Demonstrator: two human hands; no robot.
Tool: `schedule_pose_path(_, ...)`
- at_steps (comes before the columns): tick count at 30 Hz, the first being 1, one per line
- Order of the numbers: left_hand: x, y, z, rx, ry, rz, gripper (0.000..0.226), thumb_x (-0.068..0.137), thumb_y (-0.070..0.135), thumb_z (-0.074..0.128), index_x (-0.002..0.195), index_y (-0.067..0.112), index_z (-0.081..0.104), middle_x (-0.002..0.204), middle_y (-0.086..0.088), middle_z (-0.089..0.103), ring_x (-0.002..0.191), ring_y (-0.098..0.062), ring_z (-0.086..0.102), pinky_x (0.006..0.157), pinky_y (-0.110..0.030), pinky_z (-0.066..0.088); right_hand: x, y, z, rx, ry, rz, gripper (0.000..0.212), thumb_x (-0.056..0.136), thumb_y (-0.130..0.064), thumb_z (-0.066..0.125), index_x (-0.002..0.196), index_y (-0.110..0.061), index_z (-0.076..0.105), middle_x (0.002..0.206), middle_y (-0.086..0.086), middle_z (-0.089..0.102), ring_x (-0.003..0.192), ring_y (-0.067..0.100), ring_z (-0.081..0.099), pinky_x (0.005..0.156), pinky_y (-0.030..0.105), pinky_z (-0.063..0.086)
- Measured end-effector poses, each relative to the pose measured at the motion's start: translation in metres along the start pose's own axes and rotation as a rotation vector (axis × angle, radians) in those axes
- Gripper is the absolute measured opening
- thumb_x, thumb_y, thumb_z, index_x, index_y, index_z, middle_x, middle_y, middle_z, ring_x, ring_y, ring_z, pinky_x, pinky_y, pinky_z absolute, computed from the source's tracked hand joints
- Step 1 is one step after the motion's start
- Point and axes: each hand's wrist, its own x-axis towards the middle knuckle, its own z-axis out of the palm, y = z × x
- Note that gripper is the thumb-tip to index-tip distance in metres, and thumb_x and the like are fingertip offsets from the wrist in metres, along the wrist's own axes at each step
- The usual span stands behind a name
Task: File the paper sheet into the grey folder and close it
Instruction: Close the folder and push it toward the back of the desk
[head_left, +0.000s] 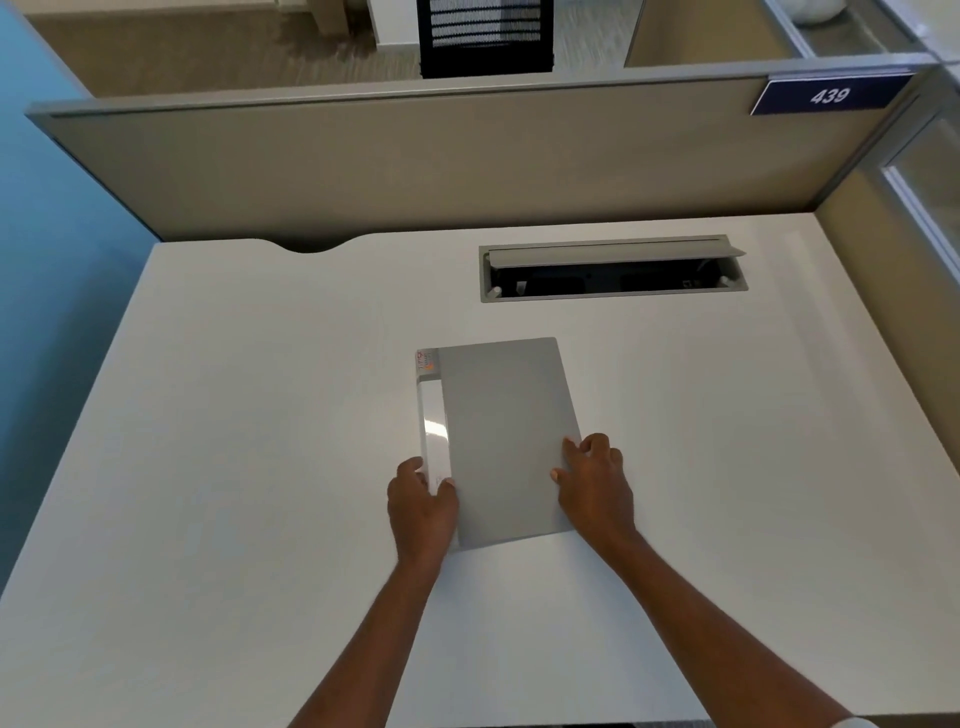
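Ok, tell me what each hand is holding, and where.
Both hold the grey folder: left hand at its near spine corner, right hand on its right edge.

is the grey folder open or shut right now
Shut. The grey folder lies flat on the desk with its cover down. The left hand is at its spine edge, the right hand at its opposite edge.

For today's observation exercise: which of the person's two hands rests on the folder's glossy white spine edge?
The left hand: it grips the grey folder's white spine, whereas the right hand rests on the plain grey edge.
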Motion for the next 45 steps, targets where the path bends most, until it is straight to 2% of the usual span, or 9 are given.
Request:
schedule_pose_path(3,0.008,0.01,-0.004,-0.074,0.013,-0.115,0.008,0.094,0.016,0.071,0.091,0.02,0.064,0.1,-0.006,0.065,0.081,-0.024,0.062,0.069,-0.031,0.055,-0.001,-0.002,0.0,-0.001,0.0,0.003,0.047,0.104,-0.029,0.065,0.149,-0.017,0.056,0.135,0.01,0.05,0.123,0.032,0.05,0.081,0.042,0.06)
schedule_pose_path(7,0.022,0.005,-0.007,-0.269,-0.064,-0.194,0.037,0.092,0.02,0.078,0.068,0.015,0.05,0.075,-0.008,0.056,0.072,-0.023,0.049,0.066,-0.032,0.04,-0.001,-0.002,-0.003,-0.003,-0.005,0.005,0.045,0.104,-0.029,0.065,0.147,-0.017,0.058,0.134,0.01,0.05,0.121,0.032,0.051,0.081,0.04,0.058)
schedule_pose_path(10,0.022,-0.002,-0.012,-0.393,-0.157,-0.187,0.018,0.09,0.02,0.084,0.092,0.012,0.068,0.093,-0.006,0.077,0.082,-0.029,0.07,0.076,-0.038,0.054,0.0,0.0,-0.005,0.041,-0.016,0.02,0.047,0.103,-0.029,0.066,0.148,-0.017,0.057,0.135,0.009,0.05,0.123,0.031,0.051,0.084,0.039,0.057)
schedule_pose_path(15,0.012,-0.018,-0.014,-0.449,-0.402,-0.154,0.079,0.066,0.025,0.097,0.133,0.044,0.06,0.116,0.007,0.08,0.105,-0.02,0.077,0.081,-0.04,0.063,0.0,0.001,-0.007,0.115,-0.014,0.037,0.052,0.103,-0.028,0.067,0.152,-0.017,0.055,0.138,0.007,0.05,0.127,0.03,0.049,0.092,0.039,0.055)
schedule_pose_path(21,0.009,-0.02,-0.019,-0.52,-0.377,-0.107,0.08,0.07,0.02,0.095,0.13,0.057,0.058,0.122,0.01,0.077,0.108,-0.018,0.074,0.077,-0.036,0.059,-0.002,0.004,-0.007,0.301,-0.008,0.1,0.068,0.099,-0.03,0.073,0.159,-0.017,0.045,0.143,0.011,0.056,0.131,0.032,0.055,0.104,0.043,0.053)
schedule_pose_path(27,0.03,-0.012,-0.037,-0.595,-0.386,-0.041,0.084,0.083,0.005,0.09,0.149,0.041,0.052,0.131,-0.007,0.075,0.111,-0.025,0.072,0.088,-0.036,0.058,0.005,-0.001,-0.01,0.553,0.0,0.198,0.067,0.098,-0.028,0.075,0.158,-0.016,0.05,0.143,0.005,0.063,0.123,0.024,0.066,0.105,0.034,0.051)
schedule_pose_path(34,0.076,0.003,-0.069,-0.597,-0.351,0.045,0.082,0.079,0.007,0.091,0.145,0.041,0.058,0.119,-0.003,0.081,0.098,-0.02,0.074,0.086,-0.034,0.059,0.032,-0.034,-0.021,1.109,-0.103,0.242,0.025,0.092,-0.007,0.079,0.099,-0.03,0.084,0.097,-0.008,0.085,0.099,0.02,0.081,0.084,0.029,0.066)
schedule_pose_path(39,0.118,0.023,-0.085,-0.509,-0.24,0.169,0.064,0.093,0.007,0.08,0.146,0.038,0.061,0.109,0.003,0.076,0.089,-0.017,0.066,0.061,-0.024,0.051,0.067,-0.076,-0.022,1.19,-0.113,0.24,0.029,0.09,-0.002,0.081,0.116,-0.012,0.083,0.104,0.002,0.085,0.1,0.024,0.082,0.094,0.039,0.066)
schedule_pose_path(45,0.182,0.044,-0.095,-0.416,-0.107,0.185,0.068,0.095,0.014,0.08,0.156,0.027,0.055,0.116,-0.004,0.069,0.093,-0.019,0.062,0.083,-0.035,0.048,0.113,-0.126,-0.019,1.131,-0.061,0.26,0.024,0.088,-0.003,0.083,0.093,-0.026,0.084,0.085,-0.011,0.084,0.092,0.018,0.082,0.09,0.035,0.067)
